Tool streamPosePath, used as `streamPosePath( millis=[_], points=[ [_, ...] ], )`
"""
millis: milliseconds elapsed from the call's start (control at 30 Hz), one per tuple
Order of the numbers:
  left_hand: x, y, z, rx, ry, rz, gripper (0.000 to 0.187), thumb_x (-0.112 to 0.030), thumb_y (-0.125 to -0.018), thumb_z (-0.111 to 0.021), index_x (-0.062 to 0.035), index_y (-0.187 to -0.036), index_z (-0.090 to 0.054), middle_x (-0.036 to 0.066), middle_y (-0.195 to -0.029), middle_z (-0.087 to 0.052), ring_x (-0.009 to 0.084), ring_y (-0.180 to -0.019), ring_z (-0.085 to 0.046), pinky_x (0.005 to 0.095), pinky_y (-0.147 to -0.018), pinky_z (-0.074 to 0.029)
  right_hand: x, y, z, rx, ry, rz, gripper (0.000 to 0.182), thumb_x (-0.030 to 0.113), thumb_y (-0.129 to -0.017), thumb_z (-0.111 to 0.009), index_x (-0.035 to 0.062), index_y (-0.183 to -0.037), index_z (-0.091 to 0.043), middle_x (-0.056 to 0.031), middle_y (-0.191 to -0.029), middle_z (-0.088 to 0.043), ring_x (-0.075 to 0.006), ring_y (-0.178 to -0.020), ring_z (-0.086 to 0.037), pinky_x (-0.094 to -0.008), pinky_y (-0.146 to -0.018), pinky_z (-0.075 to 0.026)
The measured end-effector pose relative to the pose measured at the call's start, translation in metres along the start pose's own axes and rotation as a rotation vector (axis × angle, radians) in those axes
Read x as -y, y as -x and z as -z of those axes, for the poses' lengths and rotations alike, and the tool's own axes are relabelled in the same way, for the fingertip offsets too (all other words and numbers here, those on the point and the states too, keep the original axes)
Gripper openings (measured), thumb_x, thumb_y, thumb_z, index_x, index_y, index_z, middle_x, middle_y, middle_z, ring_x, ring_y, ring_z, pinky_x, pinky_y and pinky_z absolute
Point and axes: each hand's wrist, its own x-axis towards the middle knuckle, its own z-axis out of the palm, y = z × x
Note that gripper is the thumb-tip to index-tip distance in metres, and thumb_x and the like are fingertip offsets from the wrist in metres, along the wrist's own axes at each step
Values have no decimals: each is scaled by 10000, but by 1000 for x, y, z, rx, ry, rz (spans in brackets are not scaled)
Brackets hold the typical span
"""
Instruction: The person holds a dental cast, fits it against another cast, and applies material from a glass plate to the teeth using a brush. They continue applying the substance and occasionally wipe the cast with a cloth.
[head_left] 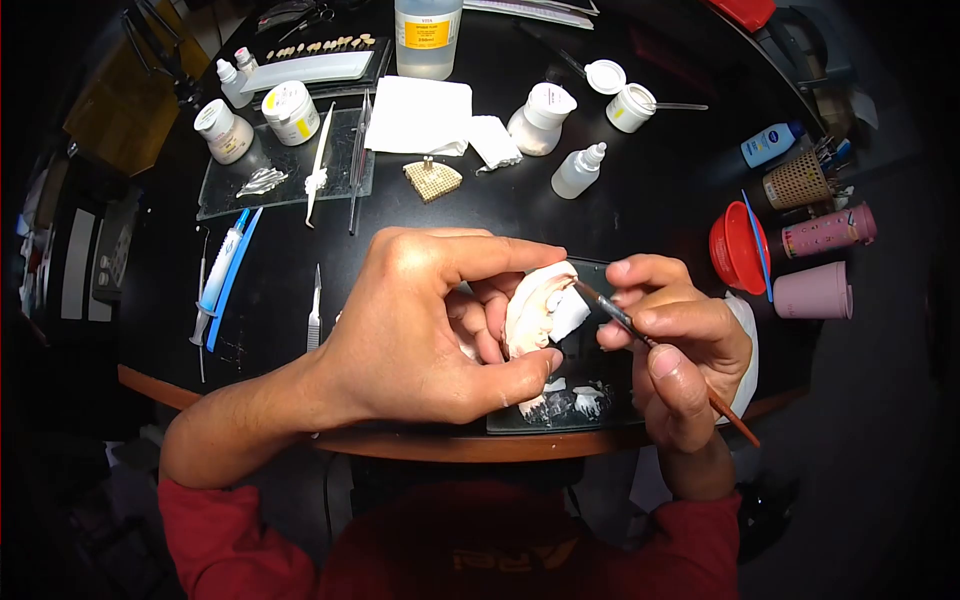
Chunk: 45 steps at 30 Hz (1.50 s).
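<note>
My left hand (430,330) grips a cream-coloured dental cast (535,308) between the thumb and fingers, above the front of the table. A small white piece (569,314), perhaps folded tissue, shows against the cast's right side. My right hand (690,340) pinches a thin brush (627,322) with a reddish-brown handle. Its dark tip meets the cast's upper right edge, as far as I can see. Below the cast lies a dark glass slab (510,422) with white smears of paste (588,401) on it. Part of the cast is hidden behind my left fingers.
At the back left, a glass plate (225,190) bears jars and carving tools. A honeycomb firing tray (432,181), a dropper bottle (579,170) and a glass jar (542,120) stand beyond my hands. Red bowls (735,250) and cups (812,291) line the right side. A syringe (218,275) lies left.
</note>
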Motion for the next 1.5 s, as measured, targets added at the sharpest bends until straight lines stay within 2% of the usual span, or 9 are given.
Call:
streamPosePath(
  millis=[167,267,500,667,1100,1200,1300,1400,1500],
  points=[
    [-9,1,3,67,24,156,607,-24,-713,-868,76,-1286,-692,79,-915,-702,60,-747,-661,195,-630,-536,-9,1,1,34,5,60,162,-12,-875,-631,-2,-1037,-625,-162,-936,-730,-421,-1269,-618,-540,-1119,-468],
    [-4,0,7,86,-183,-103,601,-37,-690,-867,57,-1265,-716,80,-863,-696,73,-720,-664,209,-604,-525,-5,3,-2,21,-34,-36,130,72,-923,-636,45,-1025,-562,-171,-934,-704,-435,-1317,-584,-581,-1171,-418],
    [-2,2,0,51,-204,-148,599,-57,-677,-862,44,-1253,-730,94,-851,-710,91,-688,-667,217,-585,-520,-7,7,-3,91,80,46,134,-17,-920,-596,41,-1031,-550,-185,-946,-691,-461,-1327,-572,-594,-1129,-481],
    [-3,2,0,51,-211,-150,616,-55,-668,-861,47,-1260,-726,99,-844,-712,95,-677,-665,221,-582,-520,-11,0,-4,87,178,185,212,-119,-798,-627,4,-970,-610,-164,-884,-681,-467,-1228,-625,-549,-1027,-575],
    [-4,3,1,62,-217,-158,618,-82,-673,-845,74,-1257,-717,112,-825,-709,111,-668,-665,234,-584,-520,-9,1,-1,151,232,193,218,-93,-855,-593,26,-1036,-617,-157,-900,-678,-408,-1264,-578,-576,-1034,-574],
    [-4,3,1,64,-217,-155,615,-82,-672,-845,78,-1252,-717,115,-829,-712,113,-670,-671,235,-585,-523,-12,-1,-5,75,208,235,229,-140,-713,-696,-16,-899,-646,-151,-873,-689,-444,-1158,-668,-528,-974,-616],
    [-4,3,1,61,-223,-162,609,-80,-671,-844,80,-1246,-719,116,-828,-713,113,-670,-674,236,-584,-527,-6,-1,-2,165,258,190,214,-86,-856,-615,31,-1035,-622,-154,-896,-687,-400,-1250,-593,-571,-1024,-580],
    [-5,2,2,64,-240,-167,604,-79,-669,-842,84,-1238,-721,117,-825,-713,113,-671,-676,235,-585,-531,-5,0,-3,150,252,176,207,-82,-859,-624,33,-1031,-623,-154,-896,-692,-396,-1242,-600,-568,-1018,-584],
    [-5,2,1,63,-239,-165,603,-81,-666,-841,90,-1232,-721,120,-823,-713,114,-668,-680,234,-583,-534,-8,-2,-6,84,245,227,212,-110,-721,-717,-17,-903,-660,-148,-865,-699,-432,-1140,-681,-494,-961,-627]
  ],
)
